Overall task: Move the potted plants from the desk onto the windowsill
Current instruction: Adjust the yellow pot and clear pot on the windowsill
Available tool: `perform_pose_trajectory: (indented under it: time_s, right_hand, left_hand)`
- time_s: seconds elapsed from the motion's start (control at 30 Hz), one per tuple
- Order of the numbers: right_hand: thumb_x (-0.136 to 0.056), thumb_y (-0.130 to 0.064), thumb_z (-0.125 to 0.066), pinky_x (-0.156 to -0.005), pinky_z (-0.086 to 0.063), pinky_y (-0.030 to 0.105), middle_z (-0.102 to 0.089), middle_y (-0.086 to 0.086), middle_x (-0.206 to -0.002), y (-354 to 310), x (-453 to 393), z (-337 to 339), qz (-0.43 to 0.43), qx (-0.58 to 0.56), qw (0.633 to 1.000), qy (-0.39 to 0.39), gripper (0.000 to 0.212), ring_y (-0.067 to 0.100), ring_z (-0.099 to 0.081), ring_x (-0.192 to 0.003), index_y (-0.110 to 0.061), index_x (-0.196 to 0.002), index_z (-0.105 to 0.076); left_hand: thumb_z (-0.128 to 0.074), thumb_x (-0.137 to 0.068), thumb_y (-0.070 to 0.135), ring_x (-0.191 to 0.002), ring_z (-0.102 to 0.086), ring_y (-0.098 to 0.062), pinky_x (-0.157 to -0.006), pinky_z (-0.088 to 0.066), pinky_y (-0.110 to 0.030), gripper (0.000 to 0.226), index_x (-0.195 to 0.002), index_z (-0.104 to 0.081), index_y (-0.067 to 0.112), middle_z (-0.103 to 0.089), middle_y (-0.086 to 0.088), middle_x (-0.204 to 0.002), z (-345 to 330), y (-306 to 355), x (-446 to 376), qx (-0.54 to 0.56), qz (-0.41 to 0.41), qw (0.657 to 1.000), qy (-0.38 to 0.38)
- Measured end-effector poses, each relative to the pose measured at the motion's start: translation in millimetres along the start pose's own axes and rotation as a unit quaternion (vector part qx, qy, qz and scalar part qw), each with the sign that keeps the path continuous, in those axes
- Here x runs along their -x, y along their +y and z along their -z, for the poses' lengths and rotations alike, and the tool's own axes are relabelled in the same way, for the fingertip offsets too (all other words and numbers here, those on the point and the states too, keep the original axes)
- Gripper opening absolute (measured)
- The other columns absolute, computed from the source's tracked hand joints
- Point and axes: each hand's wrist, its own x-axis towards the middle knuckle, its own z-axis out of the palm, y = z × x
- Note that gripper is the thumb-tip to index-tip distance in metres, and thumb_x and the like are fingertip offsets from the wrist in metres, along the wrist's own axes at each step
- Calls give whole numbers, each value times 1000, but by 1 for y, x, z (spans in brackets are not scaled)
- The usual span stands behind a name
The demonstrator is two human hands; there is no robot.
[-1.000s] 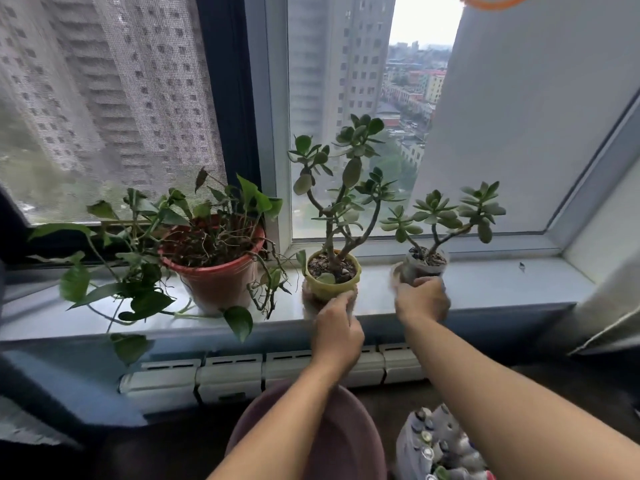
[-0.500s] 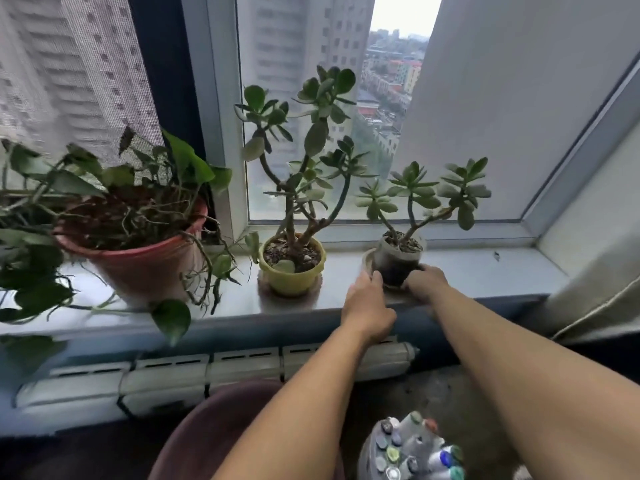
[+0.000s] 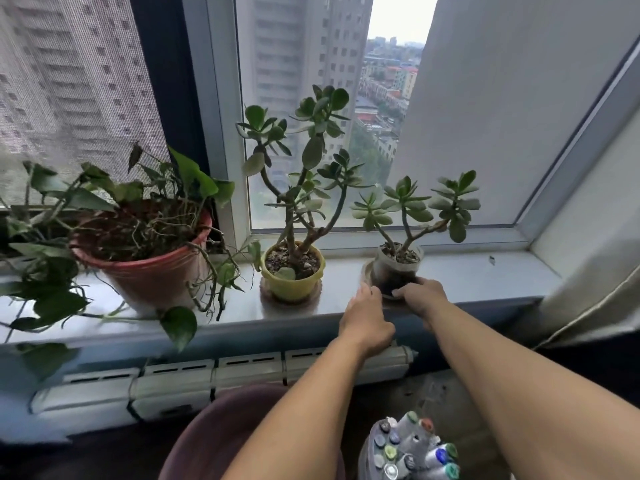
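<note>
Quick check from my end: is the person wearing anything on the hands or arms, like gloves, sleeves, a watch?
Nothing visible. The left hand and right hand are bare, without gloves or rings, and both forearms are uncovered, with no sleeves, watch or bands in view.

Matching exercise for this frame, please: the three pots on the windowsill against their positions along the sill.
Things:
1. terracotta pot
2. yellow pot
3. clear pot

Places:
A. middle of the windowsill
B. right, between both hands: left hand, right hand
C. left, with trailing leaves

Pairs: 1-C, 2-A, 3-B
</note>
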Motion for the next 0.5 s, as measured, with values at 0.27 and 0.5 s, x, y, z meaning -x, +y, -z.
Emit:
perform_pose_trajectory:
  time_s: [0.27, 0.5]
  right_hand:
    - [-83, -17, -77, -100, -49, 39, -70, 13, -119, 8, -5, -7, 36, -11, 999, 32, 40, 31, -61, -115, -9, -122, -68]
    - [-85, -16, -74, -90, -47, 34, -70, 13, -121, 9, -5, -6, 44, 5, 998, 39, 38, 31, -61, -115, -11, -123, -67]
  left_hand:
    - [-53, -75, 6, -136, -37, -33, -104, -42, -45, 74, -144, -28, 16, -17, -5, -160, 3, 8, 1, 38, 3, 999, 11]
    - [-53, -74, 5, -123, -47, -31, -95, -47, -45, 64, -134, -35, 19, -37, -5, -145, 0, 7, 3, 41, 2, 999, 6]
